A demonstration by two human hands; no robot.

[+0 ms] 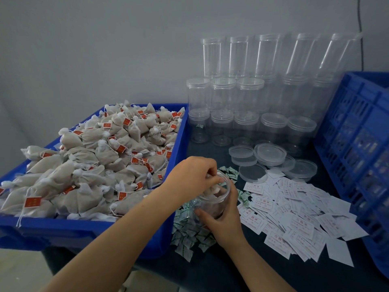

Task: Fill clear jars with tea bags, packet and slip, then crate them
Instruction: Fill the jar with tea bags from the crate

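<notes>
A clear open jar [214, 202] stands tilted on the dark table, with tea bags inside. My right hand [221, 218] grips its side from below. My left hand [195, 175] is over the jar's mouth, fingers curled and pushing a tea bag in. A blue tray [179, 144] at left is heaped with tea bags [94, 161] bearing red tags. Small green-and-white packets [189, 234] lie around the jar. White printed slips [294, 218] are spread to the right.
Stacks of clear lidded jars [248, 95] stand at the back against the wall. Loose clear lids [271, 159] lie in front of them. A blue slatted crate [357, 144] stands tilted at the right edge.
</notes>
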